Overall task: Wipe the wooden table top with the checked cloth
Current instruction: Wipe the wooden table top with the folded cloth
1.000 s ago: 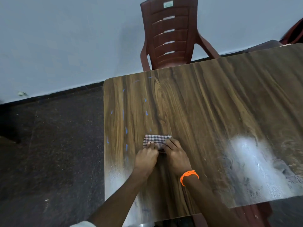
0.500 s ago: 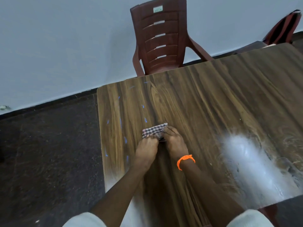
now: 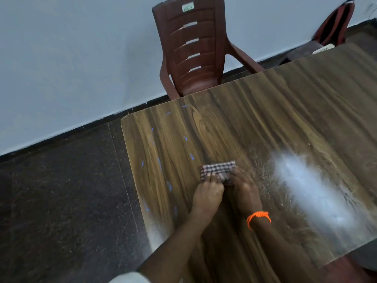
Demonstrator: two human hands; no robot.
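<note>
A wooden table (image 3: 265, 123) stands on a dark stone floor (image 3: 61, 190) beside a pale wall (image 3: 71, 48), seen from above.

On the table, toward its left end and a little nearer the person than the middle, lies the cloth (image 3: 217, 170), folded into a small checked pad. Both hands press on its near edge. The left hand (image 3: 207, 194) has its fingers curled down onto the cloth; the right hand (image 3: 243, 189) lies flatter, fingers spread over the cloth's right part. Whether either hand pinches the fabric or only bears down on it cannot be told. An orange band (image 3: 258, 218) circles the right wrist.

As a judgement, the wiping is under way but far from done. Several small blue marks (image 3: 191, 156) dot the wood left of and beyond the cloth, roughly nine or ten by count, some too faint to be sure of. To the right of the hands a broad pale patch (image 3: 306, 184) covers the surface; it may be glare or a dusty film, and the view does not settle which. A speckled, streaky zone lies between the right hand and that patch. The far right stretch of the table looks plain.

Counted: one table, one cloth, two hands, one band. Behind the table stands one red chair (image 3: 191, 48); a second chair (image 3: 334, 23) shows partly at the far right, with something small and white just below it, too unclear to name.
</note>
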